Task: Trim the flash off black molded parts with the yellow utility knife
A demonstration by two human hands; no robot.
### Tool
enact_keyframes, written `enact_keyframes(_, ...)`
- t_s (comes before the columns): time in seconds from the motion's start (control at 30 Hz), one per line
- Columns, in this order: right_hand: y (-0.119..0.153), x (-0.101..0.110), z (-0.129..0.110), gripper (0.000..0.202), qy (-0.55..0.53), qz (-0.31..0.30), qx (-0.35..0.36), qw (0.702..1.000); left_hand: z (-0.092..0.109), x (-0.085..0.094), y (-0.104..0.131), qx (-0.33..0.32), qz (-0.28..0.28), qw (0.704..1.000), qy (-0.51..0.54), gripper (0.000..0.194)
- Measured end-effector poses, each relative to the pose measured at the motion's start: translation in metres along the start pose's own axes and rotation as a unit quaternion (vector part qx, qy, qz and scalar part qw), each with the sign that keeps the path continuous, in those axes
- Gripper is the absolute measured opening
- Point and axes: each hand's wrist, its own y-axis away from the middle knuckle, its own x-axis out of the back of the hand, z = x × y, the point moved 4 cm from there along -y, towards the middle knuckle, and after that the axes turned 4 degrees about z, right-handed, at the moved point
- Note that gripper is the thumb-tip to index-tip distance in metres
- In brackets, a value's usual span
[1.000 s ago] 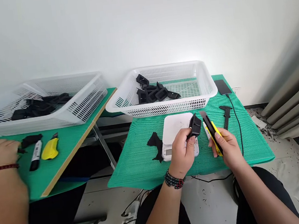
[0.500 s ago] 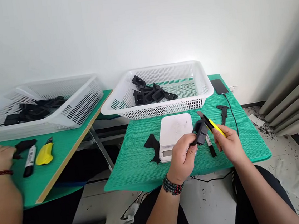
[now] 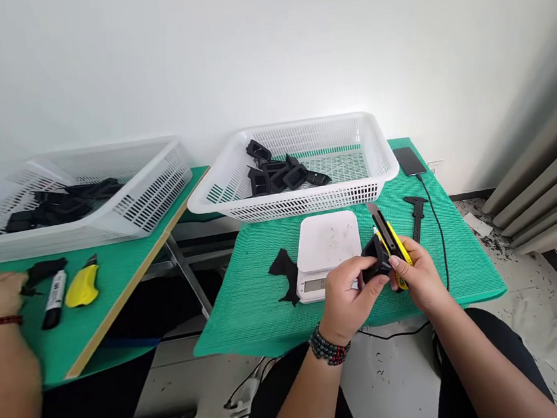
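1. Hold the black part (image 3: 375,256) firmly. It is at the right side of the scale (image 3: 326,238), with the left hand's (image 3: 348,289) thumb and fingers clamped on it; a pinch well back from the edge being worked would probably steady it best.

2. Guide the utility knife (image 3: 385,229) by its handle. The right hand's (image 3: 421,280) fingers are closed around it, to the right of the scale, with the thumb near the black part; whether that thumb touches the part, I cannot tell.

3. Mind the blade (image 3: 372,209). It points up and away from the body, beyond the black part, near the scale's far right corner. Any stroke should be short and light, with the left fingertips out of its line.

4. Turn the part rather than bending the wrist sharply, so the spot in hand faces up and can be seen. The two hands are close together, so a slip could reach the left thumb.

5. Use the room right of the scale, short of the calipers (image 3: 416,212). The loose black scrap (image 3: 286,274) lies left of the scale, and the white basket (image 3: 308,203) stands behind it, so neither seems in the way.
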Motion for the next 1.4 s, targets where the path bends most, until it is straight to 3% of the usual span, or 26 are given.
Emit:
enact_keyframes(0.3,-0.002,0.000,0.005,0.053,-0.003,0.001,-0.034,0.999,0.006,-0.002,-0.004,-0.013,-0.093,0.995,0.024,0.031)
enact_keyframes(0.5,0.001,-0.004,0.000,0.049,0.050,-0.008,0.003,0.999,-0.006,0.007,-0.002,0.040,-0.001,0.999,0.006,0.043)
enact_keyframes(0.63,0.002,-0.004,-0.003,0.046,0.076,-0.006,0.039,0.996,-0.018,0.015,-0.005,0.084,0.034,0.996,-0.018,0.035)
enact_keyframes(0.77,0.004,-0.002,-0.005,0.039,0.097,-0.039,0.082,0.991,-0.019,0.020,-0.010,0.053,0.052,0.997,-0.029,0.022)
enact_keyframes(0.93,0.009,-0.002,-0.011,0.028,0.184,-0.082,0.175,0.964,-0.019,0.024,-0.009,0.056,0.081,0.994,-0.053,0.020)
enact_keyframes(1.1,0.009,-0.003,-0.014,0.022,0.253,-0.094,0.218,0.938,-0.022,0.024,-0.010,0.054,0.082,0.994,-0.054,0.018)
enact_keyframes(1.23,0.004,0.002,-0.014,0.025,0.269,-0.061,0.212,0.938,-0.020,0.024,-0.011,0.047,0.077,0.994,-0.065,0.015)
enact_keyframes(1.4,-0.007,0.020,-0.017,0.028,0.255,0.073,0.165,0.950,-0.006,0.019,-0.009,-0.007,0.035,0.999,-0.033,0.014)
